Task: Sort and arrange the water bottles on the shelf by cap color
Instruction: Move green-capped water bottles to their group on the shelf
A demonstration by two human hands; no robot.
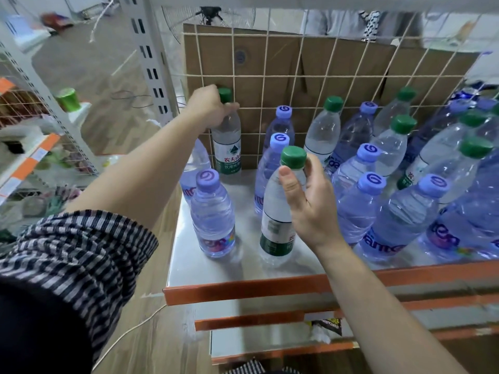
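Head: hands [209, 106] on green-capped bottles [226, 136]

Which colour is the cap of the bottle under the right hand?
Green cap, seen in the head view.

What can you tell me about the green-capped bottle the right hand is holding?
The green-capped bottle is clear plastic, with a ribbed green cap and a white and green label low on its body. It stands roughly upright near the front of the metal shelf, between purple-capped bottles. The right hand grips its neck and shoulder, thumb in front, fingers behind. It looks full and sealed.
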